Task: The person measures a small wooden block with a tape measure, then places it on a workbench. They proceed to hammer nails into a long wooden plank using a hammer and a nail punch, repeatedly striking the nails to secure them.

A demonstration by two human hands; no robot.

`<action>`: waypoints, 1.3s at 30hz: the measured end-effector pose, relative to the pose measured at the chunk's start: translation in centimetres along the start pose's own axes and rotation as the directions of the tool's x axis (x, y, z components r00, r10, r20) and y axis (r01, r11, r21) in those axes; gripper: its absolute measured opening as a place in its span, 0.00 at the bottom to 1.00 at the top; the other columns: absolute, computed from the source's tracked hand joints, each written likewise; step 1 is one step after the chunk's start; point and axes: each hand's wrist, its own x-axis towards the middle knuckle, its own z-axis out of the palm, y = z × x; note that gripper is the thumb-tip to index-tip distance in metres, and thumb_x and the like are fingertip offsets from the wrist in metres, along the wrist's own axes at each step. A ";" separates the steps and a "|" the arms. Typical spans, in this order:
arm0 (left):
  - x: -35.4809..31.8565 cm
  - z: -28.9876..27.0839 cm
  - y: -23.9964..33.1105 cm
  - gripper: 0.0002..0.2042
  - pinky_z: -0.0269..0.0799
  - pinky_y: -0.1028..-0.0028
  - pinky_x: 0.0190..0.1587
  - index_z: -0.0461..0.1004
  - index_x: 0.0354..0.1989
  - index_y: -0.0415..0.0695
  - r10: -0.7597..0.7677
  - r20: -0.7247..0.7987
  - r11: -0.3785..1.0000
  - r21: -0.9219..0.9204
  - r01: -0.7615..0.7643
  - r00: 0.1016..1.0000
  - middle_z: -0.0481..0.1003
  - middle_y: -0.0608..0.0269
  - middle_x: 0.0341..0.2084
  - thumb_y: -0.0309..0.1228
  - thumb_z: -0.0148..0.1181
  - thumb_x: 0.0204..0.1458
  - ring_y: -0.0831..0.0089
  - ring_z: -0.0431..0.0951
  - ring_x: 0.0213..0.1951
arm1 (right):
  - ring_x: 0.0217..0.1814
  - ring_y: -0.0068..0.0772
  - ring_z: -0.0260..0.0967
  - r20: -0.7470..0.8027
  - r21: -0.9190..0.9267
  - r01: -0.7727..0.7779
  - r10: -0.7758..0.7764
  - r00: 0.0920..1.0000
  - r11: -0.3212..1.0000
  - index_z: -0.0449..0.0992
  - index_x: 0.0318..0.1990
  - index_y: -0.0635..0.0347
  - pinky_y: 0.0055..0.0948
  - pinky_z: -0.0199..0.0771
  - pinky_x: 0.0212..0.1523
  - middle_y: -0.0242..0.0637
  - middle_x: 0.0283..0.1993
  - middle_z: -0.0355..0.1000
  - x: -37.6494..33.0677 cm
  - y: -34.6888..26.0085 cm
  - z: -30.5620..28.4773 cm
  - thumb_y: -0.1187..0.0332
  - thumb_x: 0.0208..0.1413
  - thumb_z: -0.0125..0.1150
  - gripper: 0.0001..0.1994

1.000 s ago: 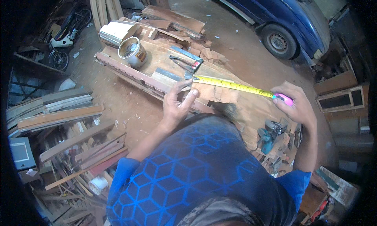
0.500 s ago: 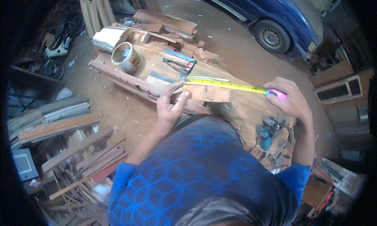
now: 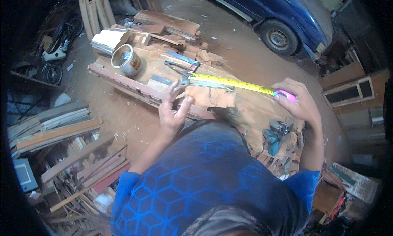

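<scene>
My right hand [image 3: 298, 98] is closed around the pink case of a tape measure [image 3: 286, 96]. From it the yellow tape blade [image 3: 235, 83] stretches left over the workbench [image 3: 249, 109], its far end beside a pair of pincers [image 3: 177, 68]. My left hand [image 3: 174, 113] has its fingers spread, below and left of the blade's end. Its thumb tip is at the left end of a short, light brown wood block [image 3: 211, 97]; whether it touches the block I cannot tell. Under the blade lies a thin, pale strip [image 3: 213, 85].
A white bucket [image 3: 133, 66] stands on the bench's left part, near stacked boards [image 3: 168, 21]. A teal power tool [image 3: 271, 141] lies at the right among wood scraps. Timber offcuts [image 3: 94, 166] cover the lower left. A blue vehicle [image 3: 282, 14] is parked beyond the bench.
My left hand has drawn back from the tape blade's end, its fingers spreading further apart. My right hand still holds the tape measure. The whole view has shifted slightly.
</scene>
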 end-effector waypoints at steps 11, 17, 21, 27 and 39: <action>0.6 0.0 -0.7 0.20 0.71 0.65 0.60 0.71 0.62 0.33 0.151 0.095 0.965 0.203 -0.168 0.984 0.77 0.48 0.56 0.35 0.52 0.68 0.59 0.77 0.57 | 0.39 0.45 0.75 -0.027 -0.002 -0.058 0.058 0.998 0.998 0.82 0.45 0.66 0.37 0.73 0.43 0.47 0.37 0.77 -0.9 0.3 0.3 0.62 0.54 0.66 0.17; 3.7 2.9 -6.4 0.33 0.69 0.65 0.59 0.72 0.56 0.35 0.268 0.134 0.923 -0.321 -0.214 0.954 0.78 0.50 0.51 0.54 0.29 0.71 0.63 0.77 0.54 | 0.38 0.35 0.74 -0.044 0.145 -0.108 0.115 0.992 0.984 0.82 0.46 0.67 0.32 0.71 0.43 0.43 0.37 0.77 -1.1 0.7 1.2 0.63 0.54 0.66 0.17; 5.7 4.4 -5.6 0.35 0.71 0.67 0.53 0.73 0.49 0.37 0.162 0.250 0.913 -0.406 -0.048 0.955 0.78 0.55 0.43 0.56 0.25 0.70 0.68 0.76 0.46 | 0.39 0.35 0.75 -0.024 0.138 -0.126 0.130 0.991 0.982 0.82 0.46 0.67 0.32 0.72 0.43 0.44 0.37 0.78 -1.2 1.1 1.6 0.64 0.55 0.65 0.17; 7.4 7.2 -4.7 0.40 0.75 0.70 0.43 0.75 0.43 0.39 0.027 0.379 0.892 -0.428 0.149 0.925 0.77 0.60 0.34 0.62 0.20 0.69 0.71 0.77 0.36 | 0.41 0.41 0.76 -0.044 0.110 -0.113 0.118 0.992 0.988 0.82 0.46 0.66 0.35 0.73 0.44 0.46 0.39 0.78 -1.6 1.7 -0.1 0.63 0.54 0.65 0.17; 9.5 10.8 -4.3 0.47 0.74 0.72 0.39 0.73 0.44 0.41 0.126 0.640 0.860 -0.451 0.238 0.758 0.75 0.63 0.32 0.74 0.15 0.60 0.72 0.76 0.34 | 0.42 0.49 0.77 -0.028 -0.056 -0.084 0.082 0.996 0.995 0.82 0.45 0.65 0.40 0.75 0.47 0.48 0.40 0.79 -3.1 2.6 -5.0 0.59 0.53 0.65 0.19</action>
